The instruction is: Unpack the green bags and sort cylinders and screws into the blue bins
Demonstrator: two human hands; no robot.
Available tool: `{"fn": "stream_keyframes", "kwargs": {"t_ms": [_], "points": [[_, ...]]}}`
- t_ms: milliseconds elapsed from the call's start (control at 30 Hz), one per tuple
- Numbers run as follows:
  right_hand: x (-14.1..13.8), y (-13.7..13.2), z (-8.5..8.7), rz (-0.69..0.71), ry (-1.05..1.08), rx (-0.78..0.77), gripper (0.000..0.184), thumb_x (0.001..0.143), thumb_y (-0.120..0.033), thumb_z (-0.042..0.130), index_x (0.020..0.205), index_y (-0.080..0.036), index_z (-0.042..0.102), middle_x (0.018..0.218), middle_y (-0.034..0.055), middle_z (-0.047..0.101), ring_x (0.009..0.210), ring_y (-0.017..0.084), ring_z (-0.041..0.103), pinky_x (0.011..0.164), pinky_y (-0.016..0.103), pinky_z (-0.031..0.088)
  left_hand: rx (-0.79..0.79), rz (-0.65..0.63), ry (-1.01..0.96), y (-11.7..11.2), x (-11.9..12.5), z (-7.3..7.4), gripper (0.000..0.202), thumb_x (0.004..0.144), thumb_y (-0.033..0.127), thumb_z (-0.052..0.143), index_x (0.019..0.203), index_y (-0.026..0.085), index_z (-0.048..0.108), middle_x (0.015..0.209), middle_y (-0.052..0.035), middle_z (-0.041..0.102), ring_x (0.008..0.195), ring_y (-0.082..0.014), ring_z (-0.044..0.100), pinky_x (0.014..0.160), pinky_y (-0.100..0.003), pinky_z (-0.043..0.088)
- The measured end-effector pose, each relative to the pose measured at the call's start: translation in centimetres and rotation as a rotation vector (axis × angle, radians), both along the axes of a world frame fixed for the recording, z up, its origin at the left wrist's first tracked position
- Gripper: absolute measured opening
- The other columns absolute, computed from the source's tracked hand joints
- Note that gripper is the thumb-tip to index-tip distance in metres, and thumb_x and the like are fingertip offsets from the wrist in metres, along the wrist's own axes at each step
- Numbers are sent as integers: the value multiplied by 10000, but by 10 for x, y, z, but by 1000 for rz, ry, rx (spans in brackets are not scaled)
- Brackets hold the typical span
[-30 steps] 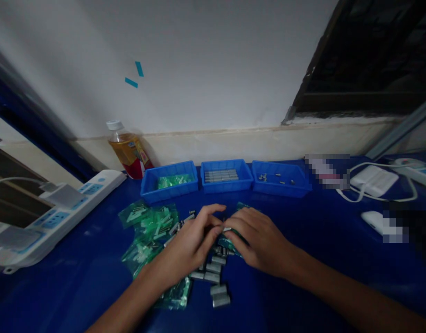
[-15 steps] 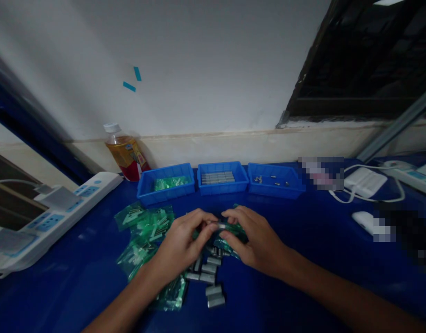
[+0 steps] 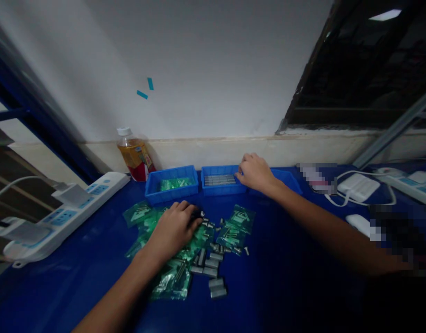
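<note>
My left hand (image 3: 174,227) lies knuckles-up on a heap of small green plastic bags (image 3: 235,227), its fingers curled around something small and dark that I cannot make out. My right hand (image 3: 254,172) is stretched to the back, fingers bent down at the right edge of the middle blue bin (image 3: 220,189), which holds a row of grey metal cylinders. What its fingertips hold is hidden. Several loose grey cylinders (image 3: 213,268) lie on the blue table in front of the bags.
A left blue bin (image 3: 171,190) holds green bags; a right blue bin (image 3: 289,181) is partly covered by my arm. A drink bottle (image 3: 135,155) stands by the wall. A white power strip (image 3: 60,217) lies at left; white adapters and cables (image 3: 358,187) at right.
My hands, which were together over the bags working a small piece, have parted. The right hand has reached back to the middle bin; the left has dropped onto the bags.
</note>
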State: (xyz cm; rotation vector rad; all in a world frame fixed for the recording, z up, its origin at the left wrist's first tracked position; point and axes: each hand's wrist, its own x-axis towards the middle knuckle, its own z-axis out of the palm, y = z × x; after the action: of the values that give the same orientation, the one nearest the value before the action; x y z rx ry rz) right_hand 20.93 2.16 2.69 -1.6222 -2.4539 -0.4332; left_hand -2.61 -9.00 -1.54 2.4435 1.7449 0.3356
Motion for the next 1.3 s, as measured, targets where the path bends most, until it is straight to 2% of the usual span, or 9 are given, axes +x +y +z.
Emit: {"fn": "stream_keyframes", "kwargs": {"t_ms": [167,300,433,633,800,933,1100,1200,1300], "points": [[-12,28,-5,-25,-75,-77,182,777,-205,602,890,-104,702,1068,198,581,1053,315,460,816,399,391,-77,-20,-63,3,-3,-2,216,911,275,441,984,186,624,972,-77,607,905,-213,591,778,-304,446],[-8,22,-4,-61,-39,-82,255,830,-321,564,931,-124,691,1050,183,581,1027,313,473,808,406,400,-89,-22,-114,8,-9,-3,256,922,176,376,997,168,620,968,-85,611,883,-197,599,784,-292,447],[7,-15,-9,75,193,7,264,895,-337,471,955,-160,657,971,124,598,969,263,497,852,404,402,-81,-18,-146,11,-15,-5,269,895,115,375,1006,167,615,965,-80,616,885,-190,600,785,-283,448],[15,-95,-43,377,499,-31,105,872,-251,534,850,-188,615,875,65,614,904,218,530,819,403,420,-70,46,-127,12,-18,-6,175,862,198,472,945,175,623,931,-68,636,854,-210,607,762,-303,449],[13,-108,-46,442,617,1,69,872,-210,542,863,-181,604,833,51,620,897,204,534,821,382,421,-42,63,-147,15,-17,-10,171,833,161,470,924,176,615,932,-66,646,860,-222,612,771,-324,444],[3,-110,-49,451,637,-39,78,869,-196,544,929,-178,592,847,54,625,873,202,535,782,367,431,-53,64,-384,11,-11,-4,129,812,159,501,931,171,548,900,-51,635,831,-200,611,747,-311,451],[-10,-124,-54,540,557,-48,189,873,-189,538,1061,-173,531,928,70,621,889,205,533,781,369,429,-258,-143,-836,-12,15,10,115,877,238,482,977,182,466,883,-22,579,813,-142,579,718,-256,460],[-13,-129,-53,645,548,16,158,872,-136,513,1028,-162,518,915,67,621,899,198,536,780,354,426,-397,-242,-979,-23,29,13,108,879,226,492,972,179,462,863,-12,545,783,-117,540,709,-233,451],[-14,-130,-53,652,551,34,111,874,-133,510,980,-161,527,881,58,624,878,190,538,769,344,419,-474,-233,-1050,-25,33,11,128,888,253,499,979,174,459,829,-2,530,758,-108,519,688,-222,440]]}}
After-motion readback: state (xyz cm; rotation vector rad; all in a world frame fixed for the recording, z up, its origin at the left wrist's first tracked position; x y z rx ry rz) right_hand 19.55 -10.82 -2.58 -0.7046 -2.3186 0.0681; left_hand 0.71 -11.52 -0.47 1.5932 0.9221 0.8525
